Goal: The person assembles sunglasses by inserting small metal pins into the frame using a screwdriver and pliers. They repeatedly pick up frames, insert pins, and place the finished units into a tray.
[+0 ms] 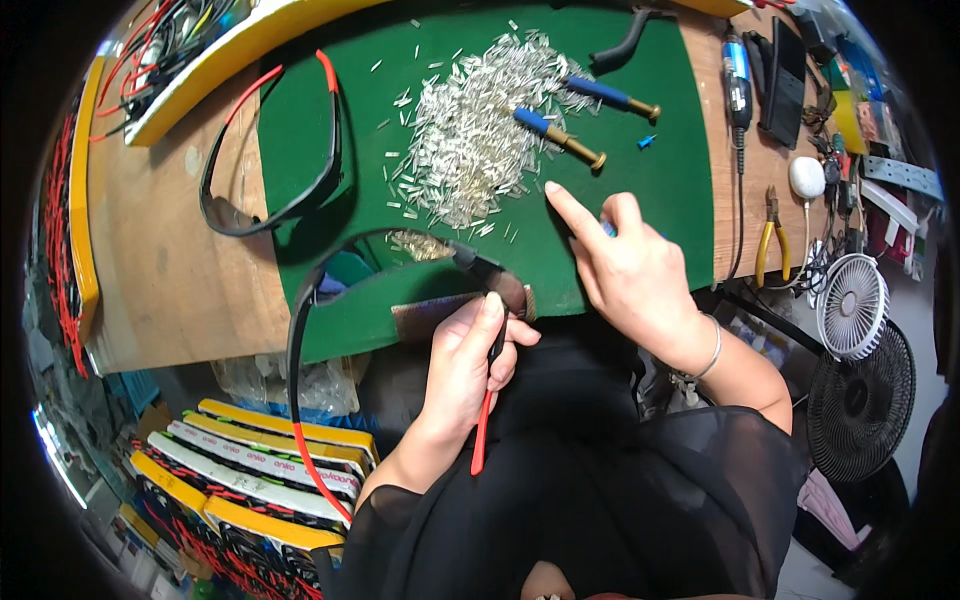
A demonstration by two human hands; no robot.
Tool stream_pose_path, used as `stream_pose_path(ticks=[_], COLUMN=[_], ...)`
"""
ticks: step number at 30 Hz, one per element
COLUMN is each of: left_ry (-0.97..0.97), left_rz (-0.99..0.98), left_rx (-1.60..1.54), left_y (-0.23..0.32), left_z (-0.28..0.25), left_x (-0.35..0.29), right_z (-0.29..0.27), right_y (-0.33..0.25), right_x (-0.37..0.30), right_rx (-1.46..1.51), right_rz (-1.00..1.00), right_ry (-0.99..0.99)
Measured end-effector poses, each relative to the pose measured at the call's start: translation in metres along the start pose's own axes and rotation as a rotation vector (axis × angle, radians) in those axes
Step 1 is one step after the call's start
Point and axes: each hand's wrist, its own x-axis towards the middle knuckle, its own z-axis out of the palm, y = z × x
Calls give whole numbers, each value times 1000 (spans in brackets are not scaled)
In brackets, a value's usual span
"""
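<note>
My left hand (465, 350) is closed around one temple of a pair of black sunglasses (296, 345) with red temple tips, held over the near edge of the green mat (625, 40). My right hand (635, 265) rests at the mat, index finger stretched toward a heap of small clear plastic pieces (470, 130). Its other fingers are curled, and a small blue thing (608, 228) shows between them, mostly hidden. Beside the heap lie two slim tools in blue and brass, one nearer (560, 138) and one farther (612, 96).
Another pair of black-and-red glasses (336, 160) stands at the mat's left. A tiny blue piece (647, 142) and a dark curved part (620, 45) lie right. Yellow-handled pliers (772, 240), a blue electric screwdriver (737, 80) and fans (852, 305) are farther right. Boxes of glasses (255, 465) stand lower left.
</note>
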Motion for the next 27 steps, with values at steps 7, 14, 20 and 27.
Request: stream_pose_path(ticks=[7,14,20,27], left_ry=[5,57,82,105], left_rz=[-1,58,207,220], left_rx=[-1,58,169,199], left_y=[-1,-2,-14,-14], left_z=[-2,6,10,13], left_x=[0,1,3,3], right_z=[-11,-55,-22,-21], right_y=[1,-11,-17,-17], right_x=[-2,-39,-44,-44], right_rx=[157,211,-111,-121], right_rz=[69,-200,-410,-412], right_ry=[-80,-199,-34,-37])
